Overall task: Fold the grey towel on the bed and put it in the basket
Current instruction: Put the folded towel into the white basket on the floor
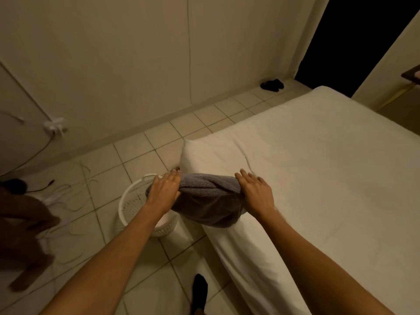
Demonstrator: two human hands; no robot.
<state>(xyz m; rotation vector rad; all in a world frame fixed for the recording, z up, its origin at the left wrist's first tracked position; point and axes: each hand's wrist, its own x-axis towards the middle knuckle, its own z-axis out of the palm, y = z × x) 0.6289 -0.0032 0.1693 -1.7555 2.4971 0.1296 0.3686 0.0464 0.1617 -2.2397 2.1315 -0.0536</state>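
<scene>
The grey towel (205,198) is bunched into a folded bundle and hangs in the air over the bed's left edge. My left hand (163,189) grips its left end and my right hand (256,193) grips its right end. A white lattice basket (131,205) stands on the tiled floor just left of the bed, under my left hand; part of its rim is hidden by my arm and the towel. The white bed (318,178) fills the right half of the view.
A white pillow (204,153) lies at the bed's near corner behind the towel. White cables and a power strip (56,196) trail over the floor at the left. A dark sock-clad foot (200,289) stands by the bed. A dark item (272,85) lies by the far wall.
</scene>
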